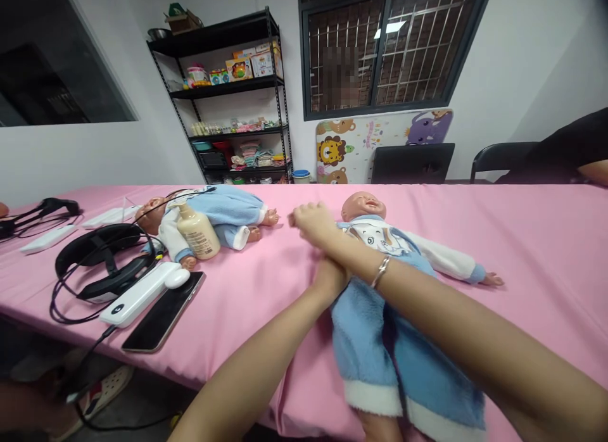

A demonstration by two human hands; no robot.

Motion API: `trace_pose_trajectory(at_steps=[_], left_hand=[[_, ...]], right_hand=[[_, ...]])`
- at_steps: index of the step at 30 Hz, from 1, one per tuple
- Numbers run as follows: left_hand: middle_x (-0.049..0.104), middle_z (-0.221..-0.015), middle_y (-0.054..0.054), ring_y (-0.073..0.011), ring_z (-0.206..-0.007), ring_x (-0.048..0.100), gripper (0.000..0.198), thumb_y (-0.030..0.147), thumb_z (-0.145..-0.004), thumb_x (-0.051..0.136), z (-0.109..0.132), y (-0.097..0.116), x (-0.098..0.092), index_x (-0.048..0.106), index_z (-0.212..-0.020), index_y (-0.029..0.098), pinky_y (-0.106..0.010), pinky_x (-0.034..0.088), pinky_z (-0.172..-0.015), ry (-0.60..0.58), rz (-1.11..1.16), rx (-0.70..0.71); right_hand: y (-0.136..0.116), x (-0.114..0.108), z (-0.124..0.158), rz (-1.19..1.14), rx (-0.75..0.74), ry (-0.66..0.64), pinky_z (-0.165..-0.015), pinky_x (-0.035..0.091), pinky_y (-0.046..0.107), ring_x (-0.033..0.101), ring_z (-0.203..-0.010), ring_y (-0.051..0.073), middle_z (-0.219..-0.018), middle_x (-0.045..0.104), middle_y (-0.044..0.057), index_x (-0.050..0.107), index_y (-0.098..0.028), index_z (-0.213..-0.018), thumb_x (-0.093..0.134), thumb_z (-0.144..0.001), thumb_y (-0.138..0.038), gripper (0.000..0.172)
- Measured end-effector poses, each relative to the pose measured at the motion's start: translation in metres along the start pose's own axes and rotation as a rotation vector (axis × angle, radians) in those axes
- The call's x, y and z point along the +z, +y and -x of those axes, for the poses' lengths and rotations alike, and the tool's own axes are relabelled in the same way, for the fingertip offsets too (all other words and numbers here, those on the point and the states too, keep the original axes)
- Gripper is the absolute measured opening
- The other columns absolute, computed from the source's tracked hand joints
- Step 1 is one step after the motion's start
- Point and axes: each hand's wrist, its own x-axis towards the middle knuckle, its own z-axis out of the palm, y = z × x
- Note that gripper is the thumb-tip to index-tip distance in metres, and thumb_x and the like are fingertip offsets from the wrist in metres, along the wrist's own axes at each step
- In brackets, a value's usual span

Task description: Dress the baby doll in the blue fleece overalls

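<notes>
A: What is recorded at the near middle of the counter (522, 239)?

B: One baby doll (380, 252) in a blue and white suit is laid on its back on the pink cover, head far, legs hanging over the near edge. The two forearms are crossed above it.

A: How are the hands entered?

B: The right hand (311, 221), with a bracelet at the wrist, is stretched across to the left of the doll's head; its fingers (299, 215) are seen curled narrow, with nothing visible in them. The left hand (331, 278) is placed at the doll's left side, under the right forearm; its fingers are hidden, so their spread cannot be told.

A: What else is listed?

B: To the far left, a second doll (223, 217) is laid on its side, with a cream bottle (198, 234) leaned against it. Near left, a black headset (102, 258), a white device (142, 293) and a dark phone (164, 318) are set close together.
</notes>
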Motion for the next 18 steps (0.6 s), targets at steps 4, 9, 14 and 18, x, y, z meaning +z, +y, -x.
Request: trace_pose_trajectory(at_steps=[4, 9, 14, 18], left_hand=[[0.047, -0.123, -0.019, -0.0261, -0.115, 0.048, 0.047, 0.013, -0.083, 0.041, 0.003, 0.007, -0.002, 0.038, -0.131, 0.010, -0.044, 0.042, -0.103, 0.069, -0.050, 0.011], [0.044, -0.128, -0.018, -0.0257, -0.123, 0.044, 0.052, 0.010, -0.079, 0.043, 0.002, 0.011, -0.010, 0.038, -0.130, 0.012, -0.043, 0.041, -0.106, 0.192, -0.044, -0.006], [0.047, -0.135, -0.014, -0.0262, -0.122, 0.049, 0.067, 0.016, -0.079, 0.048, 0.000, 0.012, -0.034, 0.026, -0.143, 0.017, -0.038, 0.044, -0.101, 0.205, -0.144, -0.032], [0.056, -0.126, -0.012, -0.0278, -0.106, 0.059, 0.071, 0.021, -0.075, 0.054, -0.004, 0.019, -0.053, 0.031, -0.143, 0.021, -0.034, 0.047, -0.086, 0.107, -0.296, -0.127]], right_hand=[[0.052, -0.030, -0.009, -0.005, 0.276, 0.025, -0.078, 0.039, 0.035, 0.057, -0.095, 0.030, -0.104, 0.061, 0.016, 0.054, -0.009, -0.110, 0.059, -0.076, -0.022, 0.036], [0.091, -0.031, 0.011, -0.163, 0.055, -0.048, -0.069, 0.038, 0.024, 0.060, -0.086, 0.020, -0.097, 0.066, 0.007, 0.060, -0.015, -0.099, 0.062, -0.073, -0.021, 0.027], [0.077, -0.035, 0.018, -0.120, -0.104, -0.289, -0.063, 0.035, 0.024, 0.060, -0.076, 0.019, -0.086, 0.068, 0.007, 0.069, -0.017, -0.092, 0.057, -0.071, -0.008, 0.026], [0.069, -0.043, 0.020, -0.364, -0.111, -0.446, -0.059, 0.036, 0.022, 0.056, -0.065, 0.014, -0.078, 0.067, 0.003, 0.072, -0.016, -0.081, 0.050, -0.066, 0.002, 0.032]])
